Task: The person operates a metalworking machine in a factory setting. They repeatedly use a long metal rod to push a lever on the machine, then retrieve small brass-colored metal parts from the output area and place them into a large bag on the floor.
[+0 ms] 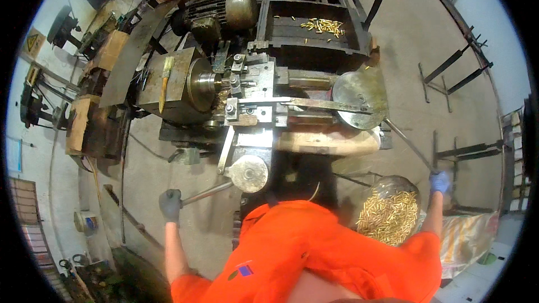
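Your left hand (169, 204) has its fingers wrapped around the lathe's lever (206, 192). Your right hand (440, 182) grips a long rod (409, 145) beside the bowl of brass pieces (388, 213).

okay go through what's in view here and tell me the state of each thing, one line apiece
Left hand: gloved, closed around the left lever.
Right hand: gloved, gripping the long rod.
Bowl: heaped with brass pieces.
Tray: holds a few scattered brass pieces.
Brush: lying on the machine housing.
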Action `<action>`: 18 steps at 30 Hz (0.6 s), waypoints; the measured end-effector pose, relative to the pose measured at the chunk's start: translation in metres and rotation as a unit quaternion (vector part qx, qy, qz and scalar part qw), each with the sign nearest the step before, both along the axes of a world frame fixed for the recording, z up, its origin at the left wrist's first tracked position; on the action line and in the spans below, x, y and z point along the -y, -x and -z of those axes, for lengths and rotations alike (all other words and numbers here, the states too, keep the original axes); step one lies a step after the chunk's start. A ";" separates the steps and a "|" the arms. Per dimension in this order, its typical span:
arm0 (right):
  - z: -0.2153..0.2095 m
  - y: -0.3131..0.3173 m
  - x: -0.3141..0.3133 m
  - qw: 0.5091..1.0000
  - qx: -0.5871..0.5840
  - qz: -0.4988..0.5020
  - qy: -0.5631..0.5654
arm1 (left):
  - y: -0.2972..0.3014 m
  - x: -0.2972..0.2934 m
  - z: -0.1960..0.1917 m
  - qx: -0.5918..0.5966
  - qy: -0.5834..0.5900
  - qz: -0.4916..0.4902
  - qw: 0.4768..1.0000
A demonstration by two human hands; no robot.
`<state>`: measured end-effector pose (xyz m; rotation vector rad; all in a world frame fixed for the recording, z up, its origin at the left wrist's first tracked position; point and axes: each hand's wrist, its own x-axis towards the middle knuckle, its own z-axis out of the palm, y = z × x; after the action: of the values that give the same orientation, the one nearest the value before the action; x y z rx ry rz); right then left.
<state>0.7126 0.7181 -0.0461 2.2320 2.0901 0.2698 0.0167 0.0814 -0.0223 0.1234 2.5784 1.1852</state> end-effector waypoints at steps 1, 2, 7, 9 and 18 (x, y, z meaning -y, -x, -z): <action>0.005 -0.001 0.003 1.000 0.012 -0.014 0.000 | 0.003 0.001 0.001 -0.063 0.056 0.030 0.996; 0.004 -0.004 0.000 0.999 0.026 -0.028 -0.005 | 0.007 -0.009 0.000 -0.123 0.106 0.058 0.985; -0.005 0.004 0.010 0.998 0.058 -0.018 -0.014 | -0.009 -0.085 -0.031 -0.176 0.175 0.181 0.952; -0.016 0.017 0.014 0.998 0.055 -0.013 -0.009 | -0.009 -0.088 -0.009 -0.200 0.173 0.229 0.937; -0.005 0.009 0.015 0.999 0.038 0.007 0.015 | -0.006 -0.084 -0.004 -0.118 0.123 0.196 0.966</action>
<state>0.7036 0.7031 -0.0415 2.1838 2.0255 0.3151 0.0223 0.1650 -0.0187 0.7205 2.7004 0.7391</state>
